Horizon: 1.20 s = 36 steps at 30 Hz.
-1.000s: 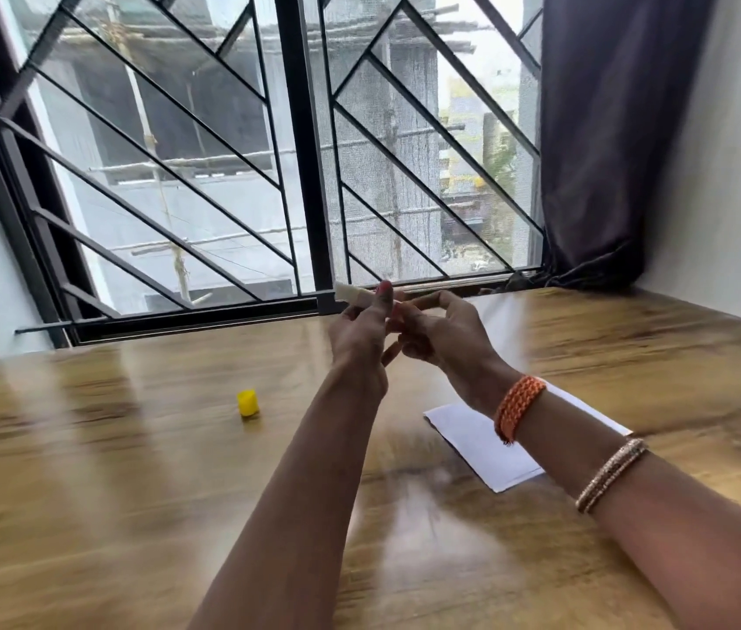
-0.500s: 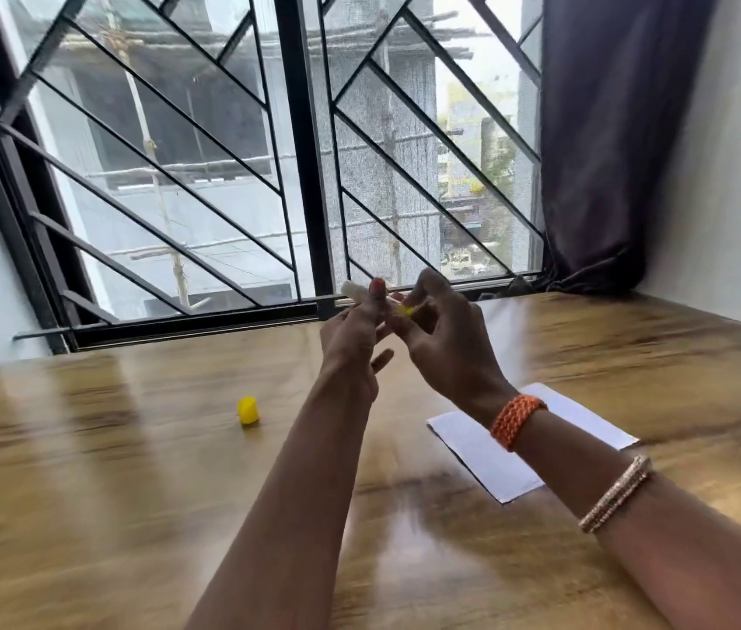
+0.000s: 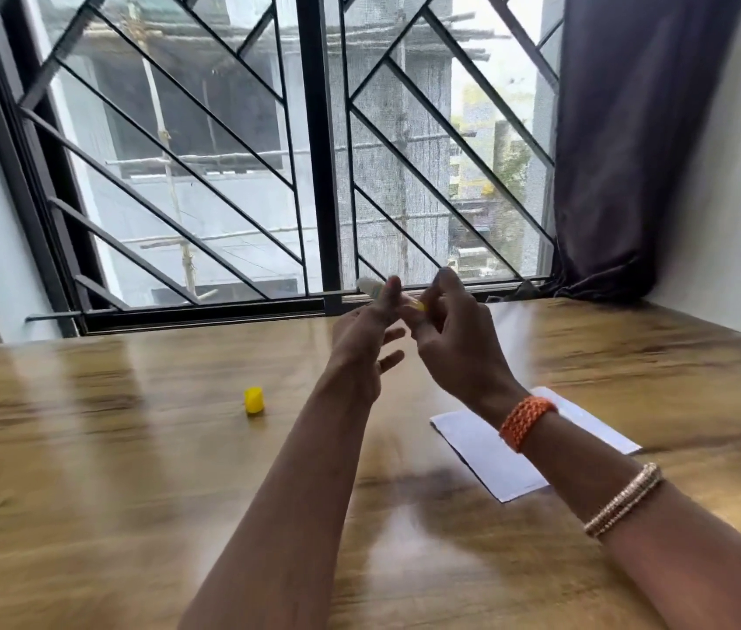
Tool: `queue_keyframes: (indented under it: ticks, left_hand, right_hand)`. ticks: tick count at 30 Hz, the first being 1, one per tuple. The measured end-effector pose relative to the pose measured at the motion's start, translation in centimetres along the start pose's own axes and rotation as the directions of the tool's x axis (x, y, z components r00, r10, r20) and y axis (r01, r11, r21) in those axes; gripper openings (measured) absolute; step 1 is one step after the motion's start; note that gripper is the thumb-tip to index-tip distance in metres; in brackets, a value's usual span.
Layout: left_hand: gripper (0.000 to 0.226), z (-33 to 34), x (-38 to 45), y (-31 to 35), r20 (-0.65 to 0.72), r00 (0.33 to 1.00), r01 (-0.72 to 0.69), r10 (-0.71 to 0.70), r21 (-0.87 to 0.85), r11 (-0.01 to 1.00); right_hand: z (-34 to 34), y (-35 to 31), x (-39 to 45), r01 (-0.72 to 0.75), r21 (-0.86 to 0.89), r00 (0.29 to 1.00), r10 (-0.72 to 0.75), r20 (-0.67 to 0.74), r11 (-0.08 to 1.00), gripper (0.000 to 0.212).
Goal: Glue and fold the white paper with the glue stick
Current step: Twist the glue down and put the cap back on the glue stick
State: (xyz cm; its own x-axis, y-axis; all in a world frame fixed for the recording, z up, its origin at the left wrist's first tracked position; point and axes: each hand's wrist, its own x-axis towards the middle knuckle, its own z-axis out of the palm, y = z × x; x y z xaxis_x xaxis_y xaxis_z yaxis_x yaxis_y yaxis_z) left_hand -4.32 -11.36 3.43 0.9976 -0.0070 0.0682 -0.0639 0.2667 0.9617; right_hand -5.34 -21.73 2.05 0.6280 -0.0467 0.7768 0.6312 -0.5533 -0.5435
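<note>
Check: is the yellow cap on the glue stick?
No, the cap stands alone on the table, apart from the glue stick, which both hands hold up near the window.

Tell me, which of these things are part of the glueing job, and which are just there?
Part of the job:
- glue stick, held up between the left hand and right hand
- yellow cap, off and standing on the table
- white paper, lying flat under the right forearm

Just there:
- dark curtain
- window grille
- orange wristband and bangles
</note>
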Motion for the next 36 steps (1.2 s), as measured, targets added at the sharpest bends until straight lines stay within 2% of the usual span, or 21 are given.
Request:
queue_keyframes:
  ticks: [1, 2, 3, 5, 7, 9, 10, 11, 13, 15, 16, 18, 19, 20, 21, 22, 24, 25, 29, 32, 36]
  left_hand:
    - [0.023, 0.1, 0.0, 0.0, -0.032, 0.999, 0.020, -0.020, -0.004, 1.000]
    - [0.021, 0.1, -0.1, 0.0, -0.047, 0.998, 0.047, -0.047, -0.006, 0.999]
    - [0.020, 0.1, -0.2, 0.1, -0.040, 0.996, 0.082, -0.082, -0.001, 0.997]
    - [0.020, 0.0, -0.3, 0.3, 0.001, 0.989, 0.146, -0.146, 0.017, 0.989]
    - [0.024, -0.3, -0.3, 0.3, 0.026, 0.989, 0.148, -0.149, 0.011, 0.989]
    - [0.029, -0.5, -0.3, 0.3, 0.104, 0.985, 0.137, -0.134, -0.016, 0.990]
    - [0.029, -0.6, -0.3, 0.5, 0.160, 0.978, 0.137, -0.132, -0.021, 0.990]
    - [0.026, -0.7, -0.4, 0.6, 0.208, 0.969, 0.141, -0.135, -0.013, 0.990]
    - [0.022, -1.0, -0.4, 0.9, 0.260, 0.954, 0.146, -0.148, 0.030, 0.989]
    - [0.020, -1.2, -0.3, 0.8, 0.247, 0.958, 0.132, -0.144, 0.065, 0.989]
    - [0.018, -1.2, -0.3, 0.7, 0.220, 0.965, 0.124, -0.141, 0.087, 0.988]
    - [0.019, -0.9, -0.4, 0.5, 0.152, 0.976, 0.133, -0.154, 0.138, 0.981]
    - [0.021, -0.7, -0.6, 0.5, 0.119, 0.978, 0.152, -0.171, 0.152, 0.977]
    - [0.024, -0.6, -0.6, 0.5, 0.090, 0.978, 0.171, -0.186, 0.151, 0.974]
    - [0.027, -0.5, -0.5, 0.5, 0.067, 0.978, 0.186, -0.197, 0.141, 0.972]
    - [0.028, -0.6, -0.5, 0.4, 0.050, 0.978, 0.194, -0.201, 0.127, 0.973]
    - [0.029, -0.9, -0.4, 0.4, 0.038, 0.980, 0.190, -0.195, 0.109, 0.976]
    - [0.029, -1.0, -0.4, 0.4, 0.038, 0.981, 0.185, -0.190, 0.113, 0.976]
    - [0.029, -1.5, -0.3, 0.5, 0.056, 0.983, 0.170, -0.176, 0.097, 0.981]
    - [0.027, -1.8, -0.4, 0.4, 0.110, 0.979, 0.165, -0.171, 0.061, 0.984]
    - [0.024, -2.2, -0.1, 0.3, 0.180, 0.970, 0.154, -0.164, 0.071, 0.986]
  right_hand:
    - [0.0, 0.3, -0.1, 0.180, -0.172, 0.983, -0.181, 0.010, 0.969, 0.020]
    - [-0.1, 0.4, -0.2, 0.290, -0.281, 0.956, -0.289, 0.047, 0.915, 0.022]
    - [-0.2, 0.4, -0.2, 0.339, -0.336, 0.940, -0.331, 0.084, 0.878, 0.023]
    - [-0.1, 0.2, -0.3, 0.311, -0.343, 0.950, -0.298, 0.092, 0.886, 0.021]
    - [0.0, -0.1, -0.3, 0.178, -0.224, 0.984, -0.168, 0.063, 0.958, 0.018]
    - [0.1, -0.7, -0.2, -0.070, 0.036, 0.996, 0.067, 0.065, 0.997, 0.019]
    - [0.1, -1.0, -0.1, -0.219, 0.195, 0.975, 0.206, 0.088, 0.956, 0.019]
    - [0.1, -1.3, 0.0, -0.370, 0.328, 0.929, 0.348, 0.125, 0.869, 0.018]
    - [0.0, -1.2, 0.2, -0.595, 0.470, 0.794, 0.567, 0.219, 0.652, 0.018]
    - [-0.1, -1.1, 0.3, -0.697, 0.483, 0.699, 0.654, 0.290, 0.531, 0.021]
    - [0.0, -1.3, 0.2, -0.704, 0.483, 0.691, 0.659, 0.296, 0.521, 0.020]
    - [0.3, -1.5, -0.1, -0.649, 0.469, 0.744, 0.627, 0.229, 0.599, 0.017]
    - [0.5, -1.7, -0.3, -0.575, 0.426, 0.805, 0.576, 0.142, 0.698, 0.018]
    - [0.7, -1.6, -0.5, -0.462, 0.323, 0.878, 0.477, 0.037, 0.826, 0.020]
    - [0.9, -1.3, -0.6, -0.310, 0.133, 0.945, 0.320, -0.064, 0.941, 0.019]
    - [1.0, -1.0, -0.8, -0.144, -0.098, 0.983, 0.130, -0.130, 0.985, 0.018]
    - [0.9, -0.5, -0.8, 0.105, -0.458, 0.979, -0.172, -0.106, 0.883, 0.026]
    - [0.8, -0.5, -0.9, 0.152, -0.522, 0.971, -0.225, -0.078, 0.839, 0.030]
    - [0.8, -0.8, -1.3, 0.136, -0.481, 0.972, -0.210, -0.102, 0.866, 0.023]
    - [0.8, -0.8, -1.0, 0.042, -0.377, 0.991, -0.088, -0.104, 0.925, 0.022]
    - [0.5, -0.9, -0.5, -0.128, 0.035, 0.991, 0.127, 0.035, 0.991, 0.024]
